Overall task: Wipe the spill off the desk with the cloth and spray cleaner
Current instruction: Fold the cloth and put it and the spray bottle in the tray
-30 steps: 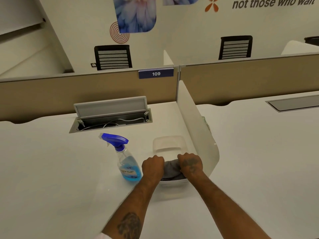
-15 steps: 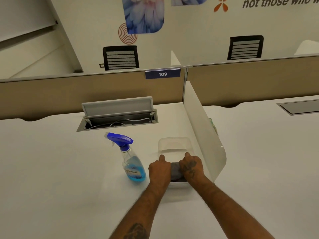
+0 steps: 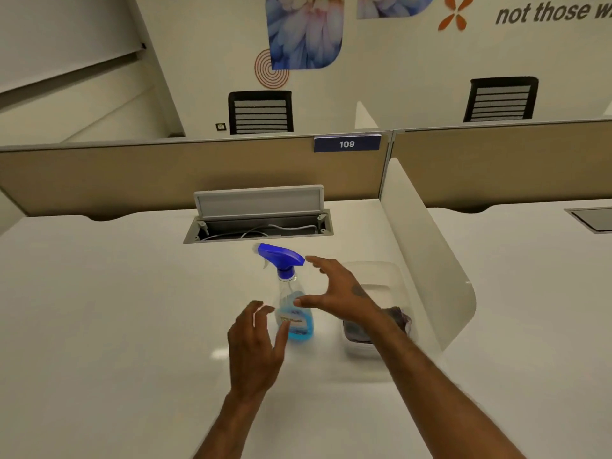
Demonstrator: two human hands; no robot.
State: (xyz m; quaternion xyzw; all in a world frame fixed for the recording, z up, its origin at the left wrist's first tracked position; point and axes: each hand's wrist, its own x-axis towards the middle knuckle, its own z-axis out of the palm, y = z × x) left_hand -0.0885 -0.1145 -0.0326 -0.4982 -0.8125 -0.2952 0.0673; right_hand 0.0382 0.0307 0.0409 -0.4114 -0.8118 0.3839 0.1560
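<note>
With both open hands, left hand (image 3: pixel 255 346) and right hand (image 3: pixel 337 289), flanking it, the light, slick spray bottle (image 3: pixel 291 299) likely grips best at the neck between the fingers.

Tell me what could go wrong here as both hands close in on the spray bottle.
1. The spray bottle stands upright between the open left hand and right hand; a clumsy grab might tip it.
2. Its nozzle points toward the open cable tray, so spray may reach the wires.
3. The right forearm crosses the cloth in its clear container and might drag it.
</note>
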